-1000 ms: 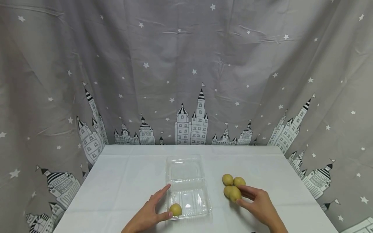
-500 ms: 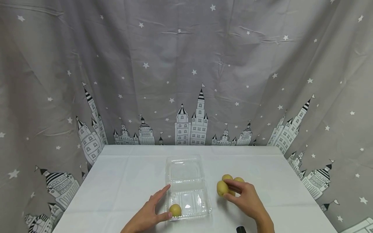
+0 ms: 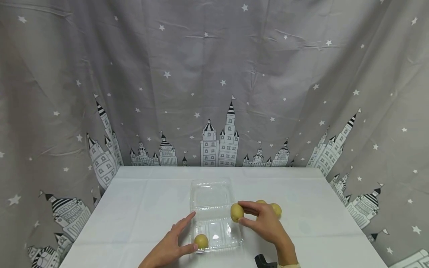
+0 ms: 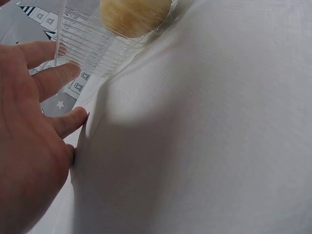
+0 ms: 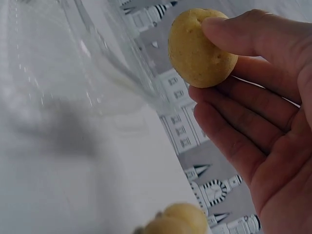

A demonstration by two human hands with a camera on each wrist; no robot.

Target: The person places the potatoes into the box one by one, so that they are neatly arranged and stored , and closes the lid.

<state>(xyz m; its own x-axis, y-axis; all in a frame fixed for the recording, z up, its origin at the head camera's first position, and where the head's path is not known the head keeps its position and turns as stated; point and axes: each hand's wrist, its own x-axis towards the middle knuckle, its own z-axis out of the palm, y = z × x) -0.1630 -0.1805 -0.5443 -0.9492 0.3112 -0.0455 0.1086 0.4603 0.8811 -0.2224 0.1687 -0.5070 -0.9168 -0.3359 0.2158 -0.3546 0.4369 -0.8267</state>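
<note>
My right hand pinches a small yellow potato between thumb and fingertips, above the right side of a clear plastic clamshell box. The right wrist view shows that potato with small eyes in its skin, the thumb pressed on it. The box lies opened flat, its lid half toward the back. One potato sits in the near left corner of its base. My left hand rests along the box's left side with fingers spread, its fingertips at the ribbed wall in the left wrist view.
More potatoes lie on the white table right of the box, partly hidden behind my right hand. A grey curtain printed with castles and stars hangs behind. A black device shows by the right wrist.
My right hand has lifted one potato out of the group and carried it left to the box. The left hand, the box and the potato inside stay in place.
</note>
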